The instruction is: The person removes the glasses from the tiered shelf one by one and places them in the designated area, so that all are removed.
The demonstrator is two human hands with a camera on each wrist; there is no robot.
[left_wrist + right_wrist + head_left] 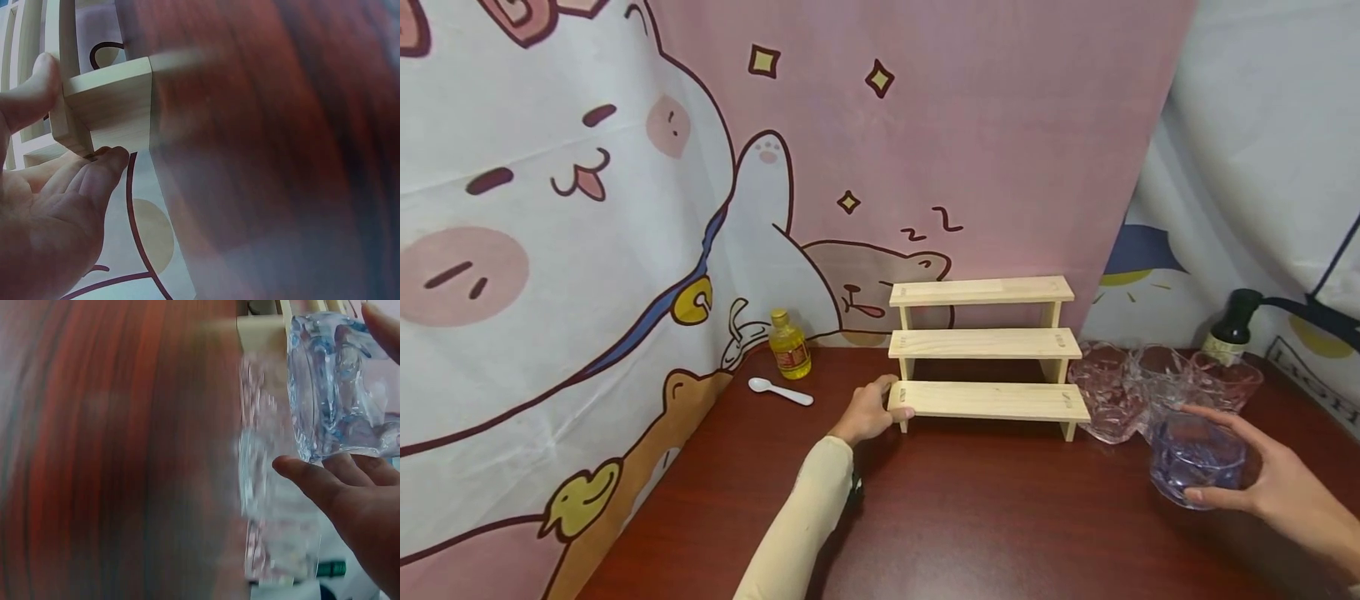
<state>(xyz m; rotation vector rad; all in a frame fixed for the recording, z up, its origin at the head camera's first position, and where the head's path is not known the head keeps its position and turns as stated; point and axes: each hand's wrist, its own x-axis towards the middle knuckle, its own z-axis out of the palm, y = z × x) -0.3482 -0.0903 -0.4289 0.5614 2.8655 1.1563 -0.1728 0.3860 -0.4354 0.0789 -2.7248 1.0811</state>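
A three-tier wooden rack [988, 400] stands against the backdrop. My left hand [871, 412] grips the left end of its lowest shelf, thumb on top and fingers at the side; the left wrist view shows the thumb [44, 78] at the board's edge. In my right hand [1273, 475] is a bluish clear glass [1197, 454], held around its sides between thumb and fingers. The right wrist view has this glass [331, 387] raised off the table. Behind it, several clear and pinkish glasses [1108, 392] are grouped to the right of the rack.
A green bottle [1232, 325] stands behind the glasses at the back right. Left of the rack are a small yellow oil bottle [790, 346] and a white spoon [781, 392]. A cartoon-print cloth [1000, 150] hangs behind the dark red wooden table [1000, 517].
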